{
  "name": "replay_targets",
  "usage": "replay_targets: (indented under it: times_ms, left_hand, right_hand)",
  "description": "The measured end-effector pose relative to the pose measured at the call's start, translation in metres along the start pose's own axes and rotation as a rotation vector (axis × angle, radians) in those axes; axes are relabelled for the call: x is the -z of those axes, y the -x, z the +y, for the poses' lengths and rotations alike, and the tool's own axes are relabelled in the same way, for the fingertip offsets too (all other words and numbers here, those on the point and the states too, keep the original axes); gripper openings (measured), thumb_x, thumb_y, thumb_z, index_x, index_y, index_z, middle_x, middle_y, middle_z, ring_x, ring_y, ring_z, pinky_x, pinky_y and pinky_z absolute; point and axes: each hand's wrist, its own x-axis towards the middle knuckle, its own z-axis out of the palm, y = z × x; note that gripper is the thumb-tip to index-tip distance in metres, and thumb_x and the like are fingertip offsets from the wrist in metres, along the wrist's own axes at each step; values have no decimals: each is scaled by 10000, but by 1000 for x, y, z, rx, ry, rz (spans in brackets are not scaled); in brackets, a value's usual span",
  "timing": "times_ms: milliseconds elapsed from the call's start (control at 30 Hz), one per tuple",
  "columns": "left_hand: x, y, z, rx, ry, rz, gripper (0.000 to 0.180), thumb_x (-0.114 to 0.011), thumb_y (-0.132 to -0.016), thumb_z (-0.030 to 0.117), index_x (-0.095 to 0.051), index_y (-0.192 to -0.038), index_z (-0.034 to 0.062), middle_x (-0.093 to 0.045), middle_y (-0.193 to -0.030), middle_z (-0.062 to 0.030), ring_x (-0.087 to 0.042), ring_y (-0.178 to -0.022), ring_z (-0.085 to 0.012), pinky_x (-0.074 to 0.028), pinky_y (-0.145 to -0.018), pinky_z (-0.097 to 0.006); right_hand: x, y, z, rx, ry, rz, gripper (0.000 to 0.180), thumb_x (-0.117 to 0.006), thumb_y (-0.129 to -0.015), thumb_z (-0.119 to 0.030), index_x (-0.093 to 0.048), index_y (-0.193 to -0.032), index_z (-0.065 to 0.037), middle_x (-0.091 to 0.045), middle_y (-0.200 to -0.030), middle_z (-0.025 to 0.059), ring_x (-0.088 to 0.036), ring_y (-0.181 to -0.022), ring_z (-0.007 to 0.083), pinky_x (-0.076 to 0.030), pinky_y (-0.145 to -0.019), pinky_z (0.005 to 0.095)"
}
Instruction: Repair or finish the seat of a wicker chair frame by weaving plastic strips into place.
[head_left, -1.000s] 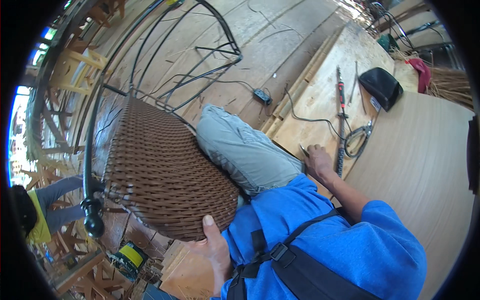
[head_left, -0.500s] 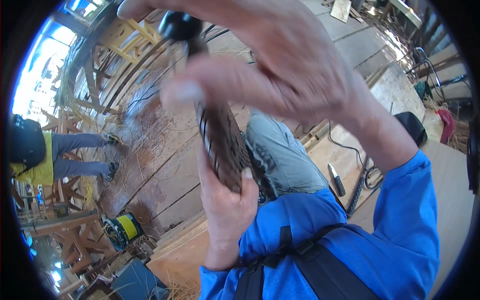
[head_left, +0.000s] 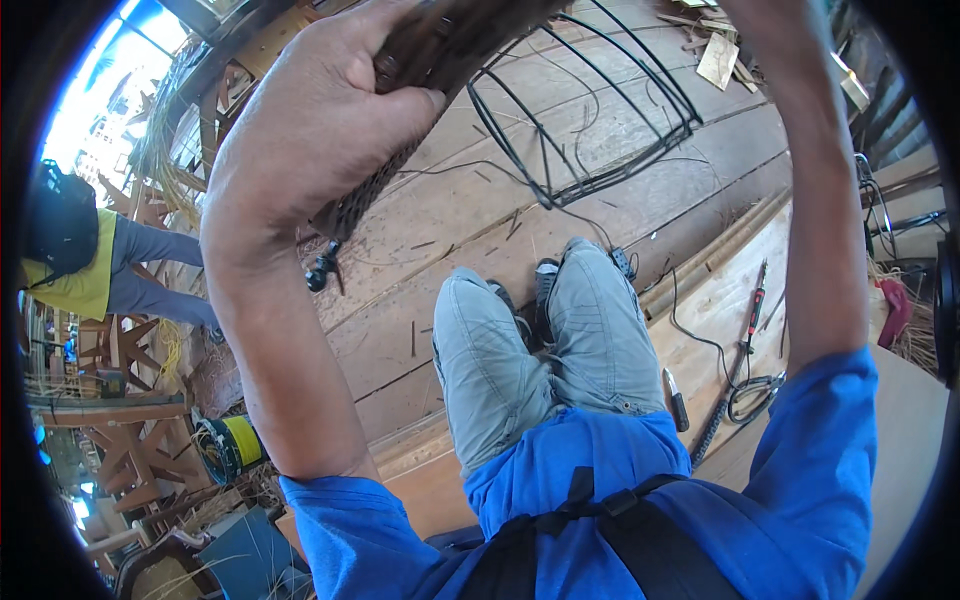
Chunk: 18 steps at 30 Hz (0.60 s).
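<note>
My left hand [head_left: 320, 130] is raised at the upper left, its thumb and fingers closed around a dark brown woven piece [head_left: 425, 60] with a rough, ridged surface. The piece slants upward and runs out of the top of the view. Below the left wrist shows a small black knob-like part [head_left: 322, 268]; whether it joins the woven piece I cannot tell. Only the base of my right hand [head_left: 765, 12] shows at the top edge, with the fingers out of view. Between my arms is a black wire frame [head_left: 545, 130] of curved bars, partly behind the woven piece.
A knife [head_left: 677, 402] and a red-and-black pen-shaped tool [head_left: 757, 308] with a coiled cord [head_left: 750, 400] lie on the wooden board at right. Another person [head_left: 90, 255] in yellow stands at far left, near a black-and-yellow bucket [head_left: 232, 447]. Wood scraps [head_left: 718, 60] lie at the back.
My left hand has risen and moved left with the woven piece. The right hand has swung up and right, mostly out of view. The wire frame and my knees now show.
</note>
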Motion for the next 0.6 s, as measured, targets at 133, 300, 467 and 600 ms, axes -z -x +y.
replay_targets:
  times_ms: [133, 300, 467, 600]
  left_hand:
    - [-25, -1, -4, -206, -229, -250, 598, -528, -670, -42, -510, -1259, 54, -613, -1125, -121, -599, -1015, -203, -435, -922, -287]
    - [-99, 35, -36, -346, -315, -363, 666, -507, -627, -109, -484, -1270, 62, -516, -1260, -155, -463, -1203, -330, -380, -997, -414]
    - [-158, 72, -55, -307, -481, -464, 590, -530, -692, -11, -413, -1271, -7, -432, -1312, -166, -428, -1212, -328, -362, -983, -447]
    - [-199, 102, -79, -291, -621, -493, 506, -497, -777, 65, -422, -1271, -14, -451, -1309, -150, -431, -1231, -294, -357, -989, -442]
  right_hand:
    - [26, 89, 1, -182, 196, 28, 83, -572, -853, -110, -582, -886, -35, -552, -750, 59, -516, -650, 144, -427, -565, 269]
    - [39, 224, 3, -290, 130, -56, 194, -554, -831, 6, -594, -1020, -3, -604, -875, 115, -589, -765, 179, -475, -704, 280]
    - [22, 331, -5, -678, 15, -11, 256, -529, -781, 72, -482, -1017, -15, -539, -916, 121, -553, -789, 224, -466, -741, 303]
    - [17, 391, -7, -943, -146, -125, 265, -514, -792, 73, -477, -1039, -16, -531, -879, 124, -547, -757, 219, -460, -705, 298]
